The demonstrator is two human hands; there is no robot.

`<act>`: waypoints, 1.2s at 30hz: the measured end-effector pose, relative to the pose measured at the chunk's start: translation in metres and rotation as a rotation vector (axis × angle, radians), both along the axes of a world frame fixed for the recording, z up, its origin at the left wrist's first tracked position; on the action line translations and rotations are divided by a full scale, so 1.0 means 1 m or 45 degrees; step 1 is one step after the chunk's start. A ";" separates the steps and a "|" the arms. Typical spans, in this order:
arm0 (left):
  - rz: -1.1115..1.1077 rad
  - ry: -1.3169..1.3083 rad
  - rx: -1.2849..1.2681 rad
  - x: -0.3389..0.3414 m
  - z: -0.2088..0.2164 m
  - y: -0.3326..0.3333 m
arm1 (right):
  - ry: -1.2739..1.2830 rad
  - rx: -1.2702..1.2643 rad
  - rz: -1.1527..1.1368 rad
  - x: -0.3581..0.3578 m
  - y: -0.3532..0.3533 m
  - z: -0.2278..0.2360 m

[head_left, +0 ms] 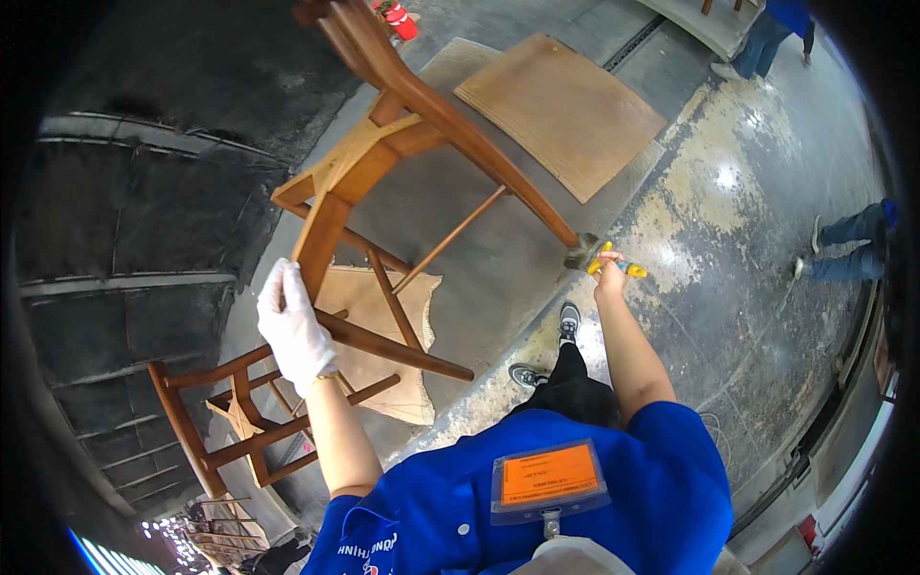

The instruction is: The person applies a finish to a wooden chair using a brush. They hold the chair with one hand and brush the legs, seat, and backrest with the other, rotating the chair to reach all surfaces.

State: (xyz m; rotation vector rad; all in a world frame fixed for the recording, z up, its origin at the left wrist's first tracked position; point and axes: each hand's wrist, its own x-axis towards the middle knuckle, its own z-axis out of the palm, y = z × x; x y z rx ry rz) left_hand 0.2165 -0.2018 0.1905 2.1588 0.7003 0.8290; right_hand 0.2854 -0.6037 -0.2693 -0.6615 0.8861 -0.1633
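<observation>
A brown wooden chair frame (460,134) without a seat panel is tilted in front of me, its legs pointing toward me and to the right. My left hand (294,331), in a white glove, is closed on the near edge of its seat frame. Bare, my right hand (610,278) grips what looks like a paintbrush (632,269) with a yellow handle. The brush's dark head (581,252) touches the end of the long chair leg. My right fingers partly hide the handle.
Another wooden chair frame (254,443) lies at the lower left. Flat brown sheets (565,110) rest on the floor ahead, with a worn brown sheet (383,359) beneath the chair. Dark panelled walling (144,225) runs along the left. Two people (762,48) (856,244) stand at the right.
</observation>
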 end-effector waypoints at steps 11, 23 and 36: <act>-0.186 0.005 -0.024 0.093 0.003 0.091 | -0.790 -0.114 0.231 0.076 0.108 0.163; -0.052 0.126 0.115 0.074 0.021 0.049 | -0.661 -1.057 -0.243 0.134 0.240 0.302; -0.077 -0.004 -0.097 0.059 0.007 0.021 | -0.446 -0.119 0.044 0.067 0.074 0.169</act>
